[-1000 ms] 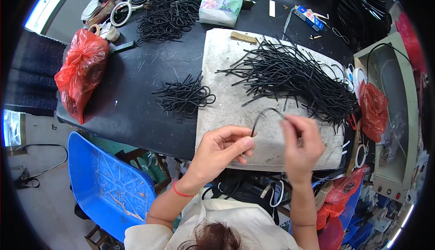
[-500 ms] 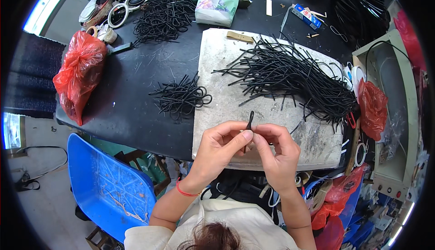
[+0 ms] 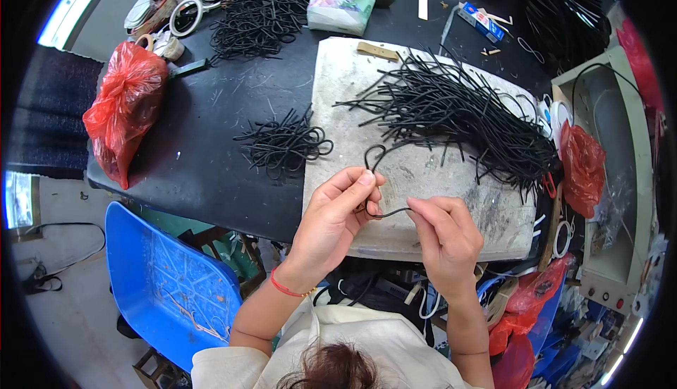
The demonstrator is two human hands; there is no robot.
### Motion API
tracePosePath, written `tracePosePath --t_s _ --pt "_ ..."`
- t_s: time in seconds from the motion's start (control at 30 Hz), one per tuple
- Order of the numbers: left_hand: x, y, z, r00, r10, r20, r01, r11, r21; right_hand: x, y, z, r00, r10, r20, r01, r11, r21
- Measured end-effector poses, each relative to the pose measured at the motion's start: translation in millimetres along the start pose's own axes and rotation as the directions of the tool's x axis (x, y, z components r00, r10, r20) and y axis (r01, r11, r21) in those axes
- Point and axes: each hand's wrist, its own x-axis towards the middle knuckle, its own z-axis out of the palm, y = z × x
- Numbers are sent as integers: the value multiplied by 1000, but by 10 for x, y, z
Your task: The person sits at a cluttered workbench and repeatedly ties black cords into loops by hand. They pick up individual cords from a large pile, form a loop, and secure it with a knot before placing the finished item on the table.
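Note:
A thin black cord (image 3: 389, 215) runs between my two hands over the near part of a pale worn board (image 3: 416, 177). My left hand (image 3: 335, 209) pinches it between thumb and fingers, and a small loop stands up beyond the fingertips. To the right, my right hand (image 3: 448, 237) grips the cord between thumb and forefinger, with a short curved length slack between the hands. A big bundle of straight black cords (image 3: 451, 118) lies across the board's far side. Left of my hands, a small heap of looped black cords (image 3: 282, 141) rests on the black table (image 3: 218, 121).
A larger tangle of black cords (image 3: 257, 22) and a tissue pack (image 3: 343, 1) sit at the back. A red plastic bag (image 3: 127, 110) stands at the table's left edge, above a blue tub (image 3: 166, 269). A grey-green metal housing (image 3: 606, 248) stands on the right.
My hands have drawn apart, the right one moving right and slightly down. The cord, bunched between both hands before, now shows a loop and a slack length between them.

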Motion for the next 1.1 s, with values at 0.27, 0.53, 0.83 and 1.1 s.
tracePosePath --t_s 0.27,0.53,0.83,1.1 --pt "-32 23 68 995 -98 34 85 961 262 149 56 40 979 -204 24 205 976 -68" --pt "-24 13 57 993 -107 49 80 916 394 141 84 0 990 -141 27 142 990 -26" --pt "0 18 51 997 80 15 -72 784 616 67 -85 -236 972 -122 203 163 966 -200" --pt "-120 94 112 967 -8 255 -141 816 561 342 129 -234 981 12 194 -23 998 57"
